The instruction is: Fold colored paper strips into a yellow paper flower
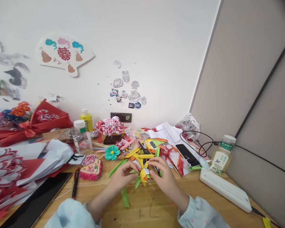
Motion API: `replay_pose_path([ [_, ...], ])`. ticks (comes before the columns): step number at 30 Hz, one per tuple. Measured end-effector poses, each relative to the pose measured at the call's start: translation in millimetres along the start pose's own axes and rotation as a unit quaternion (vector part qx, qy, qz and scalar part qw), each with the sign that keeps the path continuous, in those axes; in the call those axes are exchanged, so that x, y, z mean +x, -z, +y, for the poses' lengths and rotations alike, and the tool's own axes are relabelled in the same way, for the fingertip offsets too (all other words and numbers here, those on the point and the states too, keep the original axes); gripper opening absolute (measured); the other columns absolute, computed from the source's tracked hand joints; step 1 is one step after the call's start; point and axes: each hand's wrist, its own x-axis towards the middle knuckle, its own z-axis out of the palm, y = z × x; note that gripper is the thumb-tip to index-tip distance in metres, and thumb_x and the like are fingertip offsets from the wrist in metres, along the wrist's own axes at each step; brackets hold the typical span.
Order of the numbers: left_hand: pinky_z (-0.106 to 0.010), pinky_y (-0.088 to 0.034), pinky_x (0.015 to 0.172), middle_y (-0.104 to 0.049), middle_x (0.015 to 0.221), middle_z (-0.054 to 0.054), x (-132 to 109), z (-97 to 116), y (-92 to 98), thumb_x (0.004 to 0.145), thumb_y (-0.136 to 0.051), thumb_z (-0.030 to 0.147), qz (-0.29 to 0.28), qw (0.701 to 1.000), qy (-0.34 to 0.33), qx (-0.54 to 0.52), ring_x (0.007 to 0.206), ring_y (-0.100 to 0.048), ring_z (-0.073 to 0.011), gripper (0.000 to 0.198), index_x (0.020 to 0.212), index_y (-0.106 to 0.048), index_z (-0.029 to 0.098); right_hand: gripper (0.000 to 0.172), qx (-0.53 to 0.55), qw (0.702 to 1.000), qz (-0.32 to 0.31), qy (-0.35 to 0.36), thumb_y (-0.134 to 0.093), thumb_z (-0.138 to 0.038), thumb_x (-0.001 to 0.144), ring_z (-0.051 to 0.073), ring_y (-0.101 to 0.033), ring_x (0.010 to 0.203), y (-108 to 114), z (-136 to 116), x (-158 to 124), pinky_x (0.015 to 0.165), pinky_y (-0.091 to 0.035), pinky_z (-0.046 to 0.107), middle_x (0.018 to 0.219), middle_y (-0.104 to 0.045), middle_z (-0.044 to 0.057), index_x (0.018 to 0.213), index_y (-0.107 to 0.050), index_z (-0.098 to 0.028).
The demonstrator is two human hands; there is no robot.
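Observation:
Between my two hands is a folded paper flower [143, 177] with yellow, white, orange and green parts. My left hand [128, 172] pinches its left side, near a green pointed piece. On the other side, my right hand [161, 172] grips the flower with bent fingers and thumb. Both hands are just above the wooden table [142, 212]. A green paper strip [125, 198] lies below my left hand. Behind the hands sits a pile of folded yellow strips [146, 156], along with green and orange ones.
A turquoise crochet flower [112, 152] and a heart-shaped box [92, 170] lie to the left. Further left are a pen [75, 183] and a black tablet [38, 202]. On the right are a phone [187, 155], a bottle [222, 156] and a white power strip [224, 190].

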Motion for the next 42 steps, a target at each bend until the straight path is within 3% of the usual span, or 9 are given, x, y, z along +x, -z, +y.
replay_pose_path([
  [4,-0.028,-0.046,0.072,-0.063,0.075,-0.002,-0.8,1.2,-2.1,0.062,-0.068,0.014,0.012,0.999,0.015,0.037,0.076,-0.058,-0.0176,0.009,0.062,-0.059,0.017,0.028,-0.032,0.998,-0.046,0.023,-0.060,-0.017,0.079,0.024,-0.050,0.107,-1.1,-5.2,-1.1,0.091,-0.040,0.042,0.115,-0.058,0.006,0.104,-0.065,-0.027],
  [8,-0.028,-0.045,0.072,-0.062,0.074,-0.001,-2.7,2.0,-8.1,0.061,-0.064,0.012,0.037,0.997,0.015,0.069,0.076,-0.058,-0.0174,0.009,0.063,-0.058,0.017,0.017,-0.029,0.998,-0.048,0.022,-0.059,-0.018,0.082,0.022,-0.053,0.096,-1.8,-5.9,-0.1,0.084,-0.042,0.037,0.098,-0.065,0.005,0.095,-0.067,-0.024],
  [15,-0.028,-0.047,0.066,-0.061,0.071,-0.001,-4.2,-8.2,-19.7,0.064,-0.068,0.026,0.092,0.986,0.026,0.140,0.070,-0.058,-0.0169,0.016,0.074,-0.061,0.016,0.007,-0.014,1.000,-0.016,0.006,-0.066,-0.017,0.077,0.021,-0.054,0.085,-13.4,-2.3,-1.8,0.075,-0.044,0.034,0.082,-0.066,0.003,0.080,-0.068,-0.022],
  [20,-0.031,-0.049,0.067,-0.065,0.067,-0.001,-3.1,-21.8,-16.9,0.054,-0.075,0.030,0.095,0.988,0.096,0.079,0.067,-0.062,-0.0186,0.028,0.075,-0.064,0.015,0.015,-0.009,0.999,-0.027,-0.039,-0.067,-0.008,0.072,0.020,-0.056,0.085,-21.7,-7.3,-4.0,0.075,-0.045,0.032,0.080,-0.066,0.002,0.077,-0.068,-0.021],
  [23,-0.032,-0.049,0.068,-0.068,0.066,-0.003,-4.1,-24.2,-14.4,0.053,-0.074,0.027,0.076,0.985,0.129,0.081,0.067,-0.063,-0.0198,0.022,0.069,-0.067,0.014,0.016,-0.036,0.997,-0.030,-0.063,-0.063,-0.006,0.073,0.020,-0.057,0.084,-23.7,-4.4,-5.5,0.075,-0.044,0.031,0.081,-0.065,0.002,0.077,-0.067,-0.020],
  [27,-0.032,-0.049,0.068,-0.068,0.066,-0.001,-5.6,-23.5,-13.3,0.055,-0.072,0.021,0.093,0.984,0.132,0.080,0.067,-0.063,-0.0192,0.015,0.067,-0.066,0.016,0.011,-0.117,0.991,-0.039,-0.056,-0.059,-0.010,0.078,0.021,-0.056,0.080,-24.3,3.3,-7.7,0.071,-0.043,0.031,0.078,-0.065,0.003,0.076,-0.066,-0.019],
  [33,-0.033,-0.050,0.072,-0.067,0.070,-0.002,-4.3,-20.8,-15.9,0.054,-0.070,0.019,0.086,0.990,0.100,0.054,0.071,-0.063,-0.0192,0.017,0.069,-0.063,0.016,0.015,-0.120,0.989,-0.090,-0.007,-0.058,-0.014,0.081,0.018,-0.055,0.077,-23.0,5.0,-8.4,0.068,-0.041,0.027,0.075,-0.065,0.002,0.073,-0.068,-0.021],
  [38,-0.031,-0.050,0.069,-0.069,0.077,-0.005,-7.3,-10.6,-22.5,0.061,-0.065,0.019,0.109,0.982,0.042,0.146,0.076,-0.063,-0.0213,0.013,0.075,-0.067,0.017,0.006,-0.022,0.998,-0.047,-0.032,-0.061,-0.019,0.080,0.019,-0.057,0.081,-21.2,2.3,-6.9,0.073,-0.045,0.029,0.080,-0.065,0.003,0.079,-0.067,-0.019],
  [42,-0.031,-0.050,0.071,-0.070,0.081,-0.006,-11.2,-0.7,-25.7,0.066,-0.064,0.021,0.122,0.971,-0.027,0.204,0.078,-0.063,-0.0213,0.013,0.077,-0.069,0.019,0.005,0.024,1.000,-0.001,-0.001,-0.064,-0.022,0.079,0.020,-0.057,0.084,-18.5,-3.1,-7.2,0.075,-0.046,0.032,0.084,-0.066,0.004,0.083,-0.067,-0.021],
])
